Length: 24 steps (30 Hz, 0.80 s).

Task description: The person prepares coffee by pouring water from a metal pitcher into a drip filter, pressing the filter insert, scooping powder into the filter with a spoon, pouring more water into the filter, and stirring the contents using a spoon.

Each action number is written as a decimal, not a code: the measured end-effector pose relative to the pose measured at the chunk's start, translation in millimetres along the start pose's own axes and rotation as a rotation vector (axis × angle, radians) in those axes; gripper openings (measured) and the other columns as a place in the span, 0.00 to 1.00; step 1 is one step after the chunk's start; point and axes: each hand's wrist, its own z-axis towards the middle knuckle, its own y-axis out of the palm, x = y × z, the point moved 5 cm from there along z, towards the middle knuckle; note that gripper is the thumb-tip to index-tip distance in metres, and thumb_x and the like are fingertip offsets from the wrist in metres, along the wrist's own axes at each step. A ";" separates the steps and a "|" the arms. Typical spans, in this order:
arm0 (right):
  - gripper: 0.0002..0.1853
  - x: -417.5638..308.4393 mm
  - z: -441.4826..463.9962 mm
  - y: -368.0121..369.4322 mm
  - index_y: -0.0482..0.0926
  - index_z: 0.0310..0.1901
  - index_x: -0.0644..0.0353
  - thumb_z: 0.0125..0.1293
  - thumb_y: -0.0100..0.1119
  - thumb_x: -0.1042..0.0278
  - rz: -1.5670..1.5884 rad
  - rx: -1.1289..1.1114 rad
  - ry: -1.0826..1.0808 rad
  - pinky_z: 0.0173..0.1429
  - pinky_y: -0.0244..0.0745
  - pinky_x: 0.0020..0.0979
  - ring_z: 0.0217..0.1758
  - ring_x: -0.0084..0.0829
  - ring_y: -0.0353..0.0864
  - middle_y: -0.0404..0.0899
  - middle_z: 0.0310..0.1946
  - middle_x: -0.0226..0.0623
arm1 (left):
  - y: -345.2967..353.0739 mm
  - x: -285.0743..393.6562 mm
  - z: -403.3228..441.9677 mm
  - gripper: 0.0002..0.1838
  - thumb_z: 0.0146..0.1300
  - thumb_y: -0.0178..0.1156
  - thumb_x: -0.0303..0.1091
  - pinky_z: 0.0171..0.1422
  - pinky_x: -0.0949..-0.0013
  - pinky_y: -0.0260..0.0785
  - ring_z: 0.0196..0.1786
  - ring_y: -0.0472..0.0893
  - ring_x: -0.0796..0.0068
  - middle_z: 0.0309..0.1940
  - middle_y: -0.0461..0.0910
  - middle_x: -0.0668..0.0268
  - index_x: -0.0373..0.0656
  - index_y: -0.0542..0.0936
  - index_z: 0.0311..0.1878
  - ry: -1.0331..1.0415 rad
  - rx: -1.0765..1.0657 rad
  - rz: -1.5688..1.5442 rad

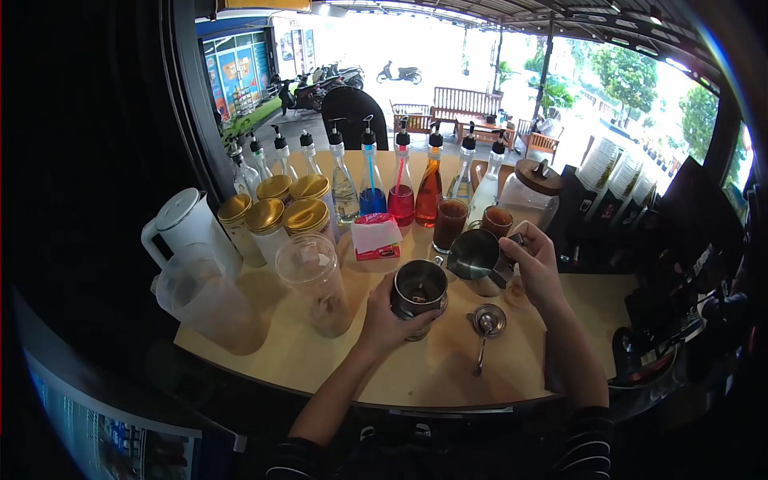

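My left hand (pixel 390 320) is wrapped round a metal-rimmed cup (pixel 419 290) near the middle of the counter. Some dark bits show inside the cup. My right hand (pixel 532 260) grips a steel pitcher (pixel 474 254) by its right side, tilted so that its mouth faces me. The pitcher is just right of the cup, in front of two glasses of brown drink (pixel 450 226). Below the pitcher, a small metal dish (pixel 489 319) lies on the counter with a spoon (pixel 481 356) on it.
Pump bottles (pixel 402 192) line the back of the wooden counter (pixel 320 368). Gold-lidded jars (pixel 266 228), a white jug (pixel 192 232), a clear pitcher (pixel 204 296) and a tall clear container (pixel 320 288) stand left. A red packet (pixel 377 237) lies mid-counter; cup stacks (pixel 600 164) are right.
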 end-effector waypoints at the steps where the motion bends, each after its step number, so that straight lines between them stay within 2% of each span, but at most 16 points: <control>1: 0.08 -5.0 0.0 4.1 0.70 0.31 0.57 0.64 0.61 0.74 0.026 0.002 0.044 0.32 0.68 0.18 0.28 0.13 0.73 0.73 0.26 0.24 | 0.0 -1.1 0.1 0.43 0.41 0.79 0.39 0.63 0.64 0.69 0.56 0.78 0.68 0.52 0.78 0.59 0.37 0.69 0.61 -0.001 -0.002 -0.001; 2: 0.09 -8.6 0.2 7.7 0.70 0.32 0.58 0.63 0.62 0.77 0.052 0.004 0.088 0.33 0.68 0.16 0.30 0.10 0.72 0.73 0.28 0.23 | 0.0 -2.0 0.4 0.44 0.40 0.79 0.40 0.63 0.63 0.69 0.56 0.78 0.67 0.52 0.78 0.58 0.37 0.68 0.61 0.006 -0.003 0.007; 9: 0.10 -16.7 3.6 20.9 0.69 0.31 0.58 0.63 0.62 0.76 0.003 -0.039 0.082 0.33 0.67 0.15 0.29 0.08 0.69 0.69 0.27 0.21 | -0.4 -1.6 0.4 0.44 0.40 0.80 0.42 0.62 0.63 0.70 0.56 0.78 0.67 0.52 0.78 0.58 0.36 0.69 0.60 0.017 0.003 0.012; 14: 0.11 -18.8 6.9 27.9 0.67 0.30 0.58 0.63 0.63 0.75 -0.088 -0.043 0.020 0.28 0.58 0.15 0.26 0.06 0.59 0.61 0.24 0.18 | -0.7 -0.7 1.2 0.44 0.40 0.80 0.42 0.62 0.63 0.70 0.56 0.78 0.66 0.51 0.78 0.58 0.36 0.69 0.60 0.003 0.000 -0.006; 17: 0.12 -22.3 8.0 30.7 0.67 0.29 0.58 0.62 0.63 0.75 -0.173 -0.042 0.019 0.27 0.55 0.15 0.25 0.07 0.56 0.60 0.22 0.17 | -0.9 -0.8 0.8 0.44 0.39 0.80 0.43 0.62 0.63 0.70 0.55 0.79 0.66 0.51 0.78 0.58 0.37 0.69 0.60 0.000 0.007 0.000; 18: 0.12 -23.3 8.3 29.9 0.67 0.29 0.58 0.62 0.63 0.75 -0.174 -0.042 0.020 0.27 0.55 0.15 0.25 0.07 0.56 0.60 0.22 0.17 | -1.2 -0.9 0.7 0.45 0.39 0.80 0.43 0.62 0.63 0.70 0.55 0.79 0.66 0.51 0.79 0.58 0.37 0.69 0.60 0.003 0.014 0.013; 20: 0.09 -22.7 8.8 30.0 0.69 0.34 0.59 0.63 0.61 0.77 -0.223 -0.098 0.049 0.34 0.68 0.15 0.31 0.08 0.72 0.73 0.28 0.22 | -0.9 1.7 1.3 0.45 0.39 0.80 0.43 0.62 0.63 0.70 0.55 0.79 0.66 0.51 0.79 0.58 0.37 0.69 0.60 -0.006 0.007 -0.016; 21: 0.09 -22.6 9.4 31.8 0.69 0.34 0.59 0.63 0.61 0.77 -0.223 -0.098 0.050 0.34 0.68 0.15 0.31 0.08 0.72 0.73 0.28 0.22 | -0.6 2.3 1.5 0.45 0.39 0.80 0.44 0.62 0.63 0.70 0.55 0.79 0.66 0.51 0.79 0.58 0.37 0.69 0.60 -0.013 0.000 -0.046; 23: 0.12 -23.2 10.7 34.3 0.67 0.28 0.58 0.62 0.64 0.72 -0.253 -0.048 0.036 0.26 0.52 0.16 0.24 0.07 0.54 0.57 0.20 0.16 | -1.0 2.1 1.4 0.45 0.39 0.80 0.43 0.62 0.63 0.70 0.55 0.79 0.66 0.51 0.79 0.58 0.37 0.69 0.60 -0.011 0.001 -0.040; 24: 0.12 -22.1 11.3 34.1 0.67 0.28 0.58 0.62 0.64 0.72 -0.253 -0.048 0.036 0.26 0.52 0.16 0.24 0.07 0.54 0.57 0.20 0.16 | -1.0 1.8 1.2 0.45 0.39 0.80 0.43 0.62 0.63 0.70 0.55 0.79 0.66 0.51 0.79 0.58 0.37 0.69 0.60 -0.008 0.001 -0.035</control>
